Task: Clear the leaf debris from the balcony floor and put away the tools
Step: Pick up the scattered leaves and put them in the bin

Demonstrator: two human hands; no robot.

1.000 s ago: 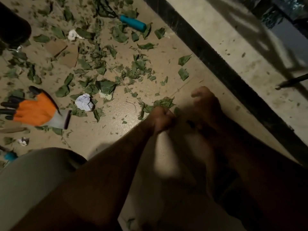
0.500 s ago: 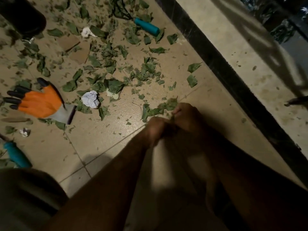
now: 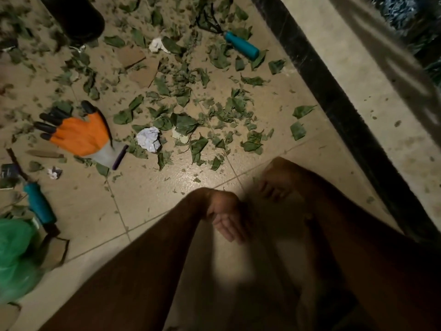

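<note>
Green leaf debris (image 3: 183, 123) is scattered over the beige tiled balcony floor (image 3: 148, 199), thickest in the upper middle. My left hand (image 3: 226, 216) hangs low over bare tile, palm showing, fingers relaxed and holding nothing. Just right of it, my right hand (image 3: 278, 181) hovers with fingers loosely curled; I see nothing in it, though it is dark and blurred. A teal-handled hand rake (image 3: 241, 46) lies at the top among leaves. Another teal-handled tool (image 3: 39, 203) lies at the left edge. An orange and black garden glove (image 3: 80, 137) lies flat at the left.
A green plastic bag (image 3: 14, 254) sits at the lower left. Crumpled white paper (image 3: 149, 139) and cardboard scraps (image 3: 140, 65) lie among the leaves. A black pot (image 3: 76, 17) stands at the top left. A black strip (image 3: 334, 103) borders a raised ledge on the right.
Both hands drew back from the nearest leaves toward me and separated. The left hand went from clenched to relaxed. The view shifted, bringing the green bag and left tool into sight.
</note>
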